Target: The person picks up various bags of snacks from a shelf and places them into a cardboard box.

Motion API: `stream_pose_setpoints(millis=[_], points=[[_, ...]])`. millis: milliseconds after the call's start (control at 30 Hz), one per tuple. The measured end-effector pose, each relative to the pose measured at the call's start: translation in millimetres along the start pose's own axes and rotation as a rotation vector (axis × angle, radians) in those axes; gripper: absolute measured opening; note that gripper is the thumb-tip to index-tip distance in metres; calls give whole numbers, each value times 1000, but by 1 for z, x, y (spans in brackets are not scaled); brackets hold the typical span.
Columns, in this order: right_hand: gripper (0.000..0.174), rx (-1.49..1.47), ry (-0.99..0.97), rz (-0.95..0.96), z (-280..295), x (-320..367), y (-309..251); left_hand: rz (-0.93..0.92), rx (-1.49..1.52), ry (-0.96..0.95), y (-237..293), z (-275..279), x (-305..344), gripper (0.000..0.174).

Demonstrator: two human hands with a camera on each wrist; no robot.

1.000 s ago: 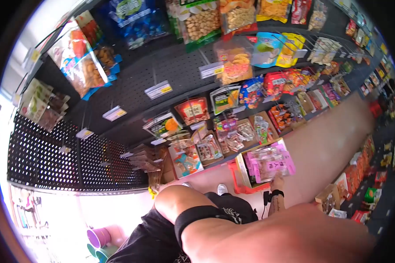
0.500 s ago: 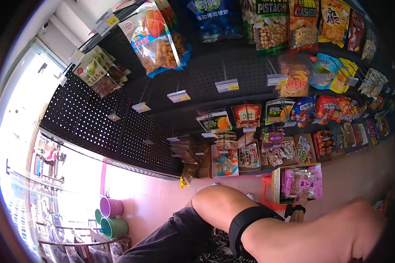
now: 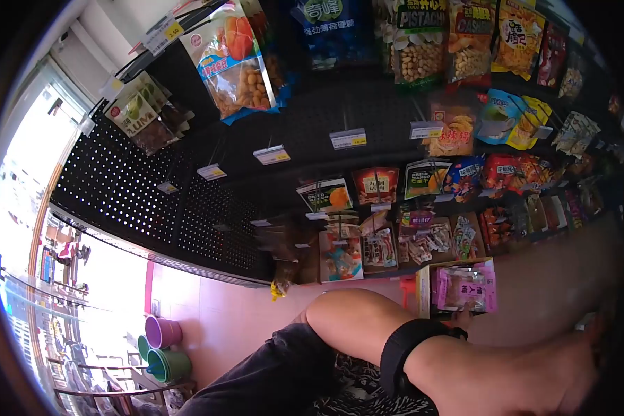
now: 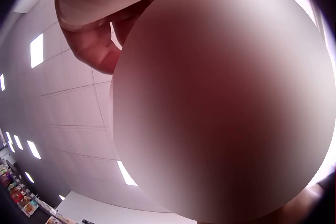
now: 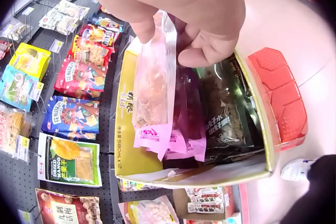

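Note:
My right hand [image 5: 173, 3] reaches over an open yellow-and-white cardboard box [image 5: 126, 148], pinching clear-and-pink snack packets [image 5: 155, 77] between thumb and fingers. The packets stand on edge inside the box, and dark green packets [image 5: 226, 111] fill its other side. In the head view, the same pink packets [image 3: 464, 288] lie close to the fingers. My left hand [image 3: 527, 371] is raised close to the head camera, a black band round its wrist. Bent fingers [image 4: 97, 50] appear at the top of the left wrist view; a large blurred disc hides whatever they may hold.
A red plastic thing [image 5: 278, 98] sits beside the box. Black pegboard shelving [image 3: 132, 184] hung with snack bags [image 3: 419, 55] runs alongside. Small open cartons [image 3: 379, 249] line its bottom shelf. Purple [image 3: 163, 333] and green buckets [image 3: 170, 366] stand at the lower left.
The head view first turned left, sliding shelves and box rightward, then shifted slightly back. My right hand stays at the pink packets; the left remains raised near the camera.

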State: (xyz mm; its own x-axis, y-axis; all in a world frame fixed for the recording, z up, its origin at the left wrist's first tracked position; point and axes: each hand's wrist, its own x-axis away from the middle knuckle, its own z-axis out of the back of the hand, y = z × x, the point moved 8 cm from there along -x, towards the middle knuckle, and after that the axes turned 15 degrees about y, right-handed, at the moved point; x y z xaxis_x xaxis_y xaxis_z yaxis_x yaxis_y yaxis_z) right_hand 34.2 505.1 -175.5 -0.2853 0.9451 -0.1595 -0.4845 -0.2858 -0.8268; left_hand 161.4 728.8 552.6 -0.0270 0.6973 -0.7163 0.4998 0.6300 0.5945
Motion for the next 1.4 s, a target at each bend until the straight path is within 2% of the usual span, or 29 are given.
stream_pose_setpoints(millis=[100,133,200,233,267,300,333,367,433,467,533,600,667,733,767,800,833,867,900,933,967,1000,1067,1133,1167,1200,1267,1333,1400], points=[[36,605,96,452,-13,-4,4,181,-228,-16,-26,22,22,27],[39,475,133,116,-13,-8,12,258,-260,-120,-37,33,31,27],[45,117,403,-538,-6,5,29,431,-515,-35,-72,72,54,24],[41,-84,403,-510,-24,3,27,518,-627,14,-85,91,69,24],[36,-206,231,-696,-34,8,48,662,-667,62,-104,112,92,23],[35,-240,280,-738,-29,8,36,667,-612,108,-122,133,117,26],[33,-268,305,-785,-29,15,27,838,-583,179,-137,152,146,25],[33,-293,348,-799,-25,20,14,1001,-481,343,-148,168,172,26],[14,-81,360,-578,-2,10,-24,1038,-454,529,-165,198,217,25],[14,-88,390,-587,6,13,-38,1174,-527,608,-168,214,246,29],[11,-558,321,-689,13,19,-80,1161,-480,712,-184,250,306,20],[20,-565,128,-518,31,21,-129,1013,-217,1083,-182,263,337,20],[20,-469,14,-200,64,24,-208,961,-244,1154,-171,269,337,22],[20,-565,-259,-84,66,28,-264,944,-346,1187,-166,290,364,38],[19,-547,-370,-103,68,30,-288,927,-426,1121,-153,287,359,46],[18,-526,-518,-108,63,38,-311,739,-492,1062,-136,280,346,51],[16,-515,-579,-121,58,46,-327,665,-363,929,-122,266,331,55],[13,-492,-661,-124,45,49,-345,634,-477,873,-103,264,335,56],[9,-609,-663,-122,29,52,-358,641,-600,866,-83,259,349,49],[5,-724,-663,-160,13,60,-369,898,-624,994,-64,255,370,42],[5,-781,-733,-165,-3,67,-390,810,-762,870,-63,276,399,37],[6,-844,-758,-178,-19,72,-408,561,-590,944,-32,260,387,35],[8,-687,-847,-31,-48,100,-445,387,-485,1200,16,246,408,33],[8,-740,-904,40,-81,143,-491,248,-341,1367,62,239,445,30],[10,-633,-961,-17,-101,165,-501,248,-373,1430,82,238,470,27],[11,-594,-1010,-33,-113,183,-514,179,-449,1583,100,237,496,25],[19,-679,-1087,-220,-150,231,-531,-88,-257,1743,133,236,536,22],[29,-523,-1266,-3,-185,272,-551,-188,-223,1850,169,236,575,17],[33,-545,-1284,43,-212,306,-581,-317,-194,1955,205,241,602,13]])
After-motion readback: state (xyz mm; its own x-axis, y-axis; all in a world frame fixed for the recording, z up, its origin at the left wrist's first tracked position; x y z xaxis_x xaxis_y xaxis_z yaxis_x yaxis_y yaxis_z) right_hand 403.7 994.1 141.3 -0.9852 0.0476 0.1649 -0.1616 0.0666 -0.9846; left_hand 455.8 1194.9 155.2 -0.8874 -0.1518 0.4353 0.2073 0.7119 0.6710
